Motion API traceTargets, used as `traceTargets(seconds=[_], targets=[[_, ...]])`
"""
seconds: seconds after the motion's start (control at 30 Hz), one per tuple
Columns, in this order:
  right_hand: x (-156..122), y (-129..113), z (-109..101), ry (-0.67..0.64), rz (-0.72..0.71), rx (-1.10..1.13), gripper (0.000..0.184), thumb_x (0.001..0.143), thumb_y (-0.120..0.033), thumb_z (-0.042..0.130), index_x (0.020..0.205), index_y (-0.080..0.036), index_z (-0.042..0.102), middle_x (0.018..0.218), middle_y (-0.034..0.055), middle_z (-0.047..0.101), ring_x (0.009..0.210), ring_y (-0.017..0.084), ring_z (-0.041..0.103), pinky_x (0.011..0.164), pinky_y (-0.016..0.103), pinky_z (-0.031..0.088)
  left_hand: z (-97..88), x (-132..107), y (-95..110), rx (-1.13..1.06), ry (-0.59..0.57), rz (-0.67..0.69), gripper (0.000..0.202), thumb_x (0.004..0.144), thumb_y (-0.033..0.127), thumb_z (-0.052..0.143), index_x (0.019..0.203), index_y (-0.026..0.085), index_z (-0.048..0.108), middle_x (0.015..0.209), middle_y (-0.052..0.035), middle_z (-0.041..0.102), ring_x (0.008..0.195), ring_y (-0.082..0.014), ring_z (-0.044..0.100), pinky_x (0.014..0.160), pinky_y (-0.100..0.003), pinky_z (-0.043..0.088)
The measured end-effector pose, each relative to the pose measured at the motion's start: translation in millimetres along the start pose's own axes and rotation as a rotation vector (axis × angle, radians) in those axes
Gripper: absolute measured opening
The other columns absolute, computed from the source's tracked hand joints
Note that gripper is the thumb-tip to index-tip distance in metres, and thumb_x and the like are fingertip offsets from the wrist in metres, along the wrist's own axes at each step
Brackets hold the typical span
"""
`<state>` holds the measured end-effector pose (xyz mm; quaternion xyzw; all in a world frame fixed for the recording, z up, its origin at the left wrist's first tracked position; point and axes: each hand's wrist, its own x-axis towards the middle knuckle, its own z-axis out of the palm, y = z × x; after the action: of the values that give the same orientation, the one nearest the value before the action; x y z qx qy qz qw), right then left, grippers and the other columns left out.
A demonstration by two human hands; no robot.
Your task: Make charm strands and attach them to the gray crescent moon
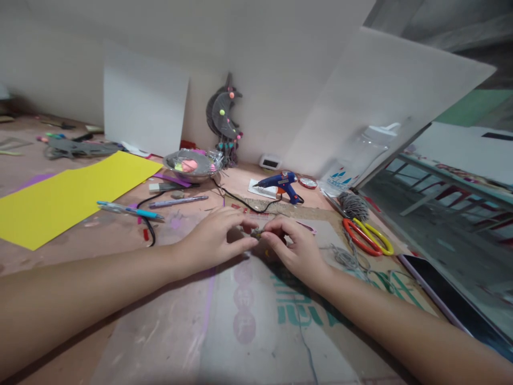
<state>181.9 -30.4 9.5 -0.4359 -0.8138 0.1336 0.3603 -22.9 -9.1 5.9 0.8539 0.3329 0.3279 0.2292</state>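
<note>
Between the fingertips of both hands is a small greyish piece (257, 233), mostly covered and too small to name. My left hand (216, 235) pinches it from the left, thumb below and fingers above. From the right, my right hand (294, 247) grips it with curled fingers and thumb. Both hands are low over a plastic sheet (236, 358) with pink and green print. Just beyond them lies a blue glue gun (278, 181) with its nozzle to the left. Loose grey yarn (345, 258) trails beside my right wrist.
Scissors (363, 238) with red and yellow handles, a yarn ball (353, 206), a clear bottle (356, 160) and a phone (452, 297) line the right edge. Leftward lie pens (132, 211), yellow paper (76, 195) and a bowl (170, 163). A grey moon decoration (220, 112) leans on the wall.
</note>
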Motion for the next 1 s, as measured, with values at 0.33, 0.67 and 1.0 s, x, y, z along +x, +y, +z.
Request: traceTargets(seconds=[0.33, 0.67, 1.0], targets=[[22.7, -7.5, -49.0, -0.216, 0.145, -0.007, 0.021, 0.088, -0.033, 0.050, 0.093, -0.019, 0.064, 0.084, 0.0040, 0.067, 0.071, 0.015, 0.060, 0.062, 0.027, 0.047, -2.9, 3.3, 1.5, -0.137, -0.049, -0.229, 0.016, 0.083, 0.031, 0.055, 0.082, 0.019, 0.066, 0.084, -0.0022, 0.068, 0.079, -0.0164, 0.061, 0.071, -0.027, 0.045], [30.1, 27.7, -110.0, -0.291, 0.222, -0.287, 0.028, 0.087, -0.044, 0.051, 0.095, -0.022, 0.067, 0.091, 0.0050, 0.069, 0.081, 0.020, 0.064, 0.071, 0.032, 0.049, 6.4, 3.2, -8.9, -0.179, 0.002, -0.205, 0.012, 0.079, 0.027, 0.059, 0.086, 0.019, 0.063, 0.084, -0.0016, 0.067, 0.078, -0.0153, 0.061, 0.070, -0.026, 0.047], [74.8, 106.0, -68.9, -0.076, 0.221, -0.405, 0.036, 0.076, -0.042, 0.066, 0.100, -0.016, 0.065, 0.093, 0.0103, 0.071, 0.083, 0.025, 0.065, 0.072, 0.035, 0.050, 4.6, 4.2, -3.7, -0.183, 0.017, -0.194, 0.009, 0.078, 0.023, 0.056, 0.084, 0.019, 0.060, 0.081, -0.0008, 0.066, 0.075, -0.0150, 0.060, 0.067, -0.025, 0.046]])
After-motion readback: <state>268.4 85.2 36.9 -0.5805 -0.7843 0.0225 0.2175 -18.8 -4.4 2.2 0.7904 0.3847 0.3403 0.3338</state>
